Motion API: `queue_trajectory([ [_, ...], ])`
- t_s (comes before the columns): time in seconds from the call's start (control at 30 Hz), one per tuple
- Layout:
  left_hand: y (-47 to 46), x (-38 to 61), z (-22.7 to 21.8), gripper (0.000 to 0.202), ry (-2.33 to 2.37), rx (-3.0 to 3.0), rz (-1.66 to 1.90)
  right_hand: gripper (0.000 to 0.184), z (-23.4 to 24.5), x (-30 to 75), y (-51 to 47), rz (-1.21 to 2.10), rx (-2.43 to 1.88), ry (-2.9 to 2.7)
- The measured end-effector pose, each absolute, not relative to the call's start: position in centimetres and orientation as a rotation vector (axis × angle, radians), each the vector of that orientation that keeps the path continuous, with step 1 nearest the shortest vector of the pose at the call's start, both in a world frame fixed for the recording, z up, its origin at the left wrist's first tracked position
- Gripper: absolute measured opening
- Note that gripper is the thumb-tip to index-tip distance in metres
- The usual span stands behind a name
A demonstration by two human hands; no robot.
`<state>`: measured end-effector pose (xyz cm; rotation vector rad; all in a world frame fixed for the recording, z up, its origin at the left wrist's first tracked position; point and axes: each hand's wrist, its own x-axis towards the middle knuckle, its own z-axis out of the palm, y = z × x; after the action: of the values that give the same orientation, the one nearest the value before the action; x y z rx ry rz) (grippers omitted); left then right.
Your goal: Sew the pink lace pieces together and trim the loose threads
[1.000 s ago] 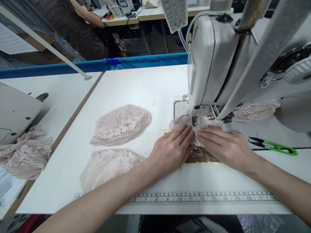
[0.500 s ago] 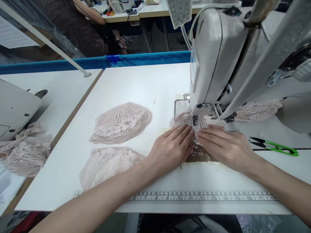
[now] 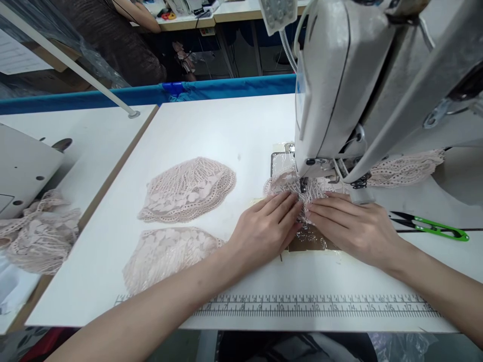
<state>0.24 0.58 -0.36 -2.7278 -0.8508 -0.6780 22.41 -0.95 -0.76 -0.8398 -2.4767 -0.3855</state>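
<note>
Pale pink lace fabric (image 3: 283, 182) lies bunched beneath the presser foot (image 3: 303, 184) of a white sewing machine (image 3: 328, 85). On its left side my left hand (image 3: 266, 223) rests with outstretched fingers flat on the lace. My right hand (image 3: 352, 226) presses the lace from the right, its fingers also long and flat. Both sets of fingertips are close to the foot, nearly meeting just in front of it. The thumbs are mostly hidden. Two cut lace pieces, an upper one (image 3: 190, 188) and a lower one (image 3: 166, 254), lie to the left; my left forearm partly covers the lower.
Green-handled thread snips (image 3: 433, 227) lie right of my right hand. More lace (image 3: 409, 168) sits behind the machine's needle end. A printed ruler (image 3: 317, 305) runs along the front edge. At left are another machine (image 3: 26, 168) and a lace heap (image 3: 41, 236). A person (image 3: 113, 40) is beyond the blue cloth edge.
The view has shifted slightly, so the machine and snips appear a little displaced. My hands and the lace keep nearly the same position at the presser foot.
</note>
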Motion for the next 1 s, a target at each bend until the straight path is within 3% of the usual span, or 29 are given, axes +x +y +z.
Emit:
queue_trajectory([
  [1.0,0.60,0.15,-0.45,0.028,-0.852,-2.733,-0.674,0.019,-0.52,22.35,-0.87,-0.401,-0.856,-2.473],
])
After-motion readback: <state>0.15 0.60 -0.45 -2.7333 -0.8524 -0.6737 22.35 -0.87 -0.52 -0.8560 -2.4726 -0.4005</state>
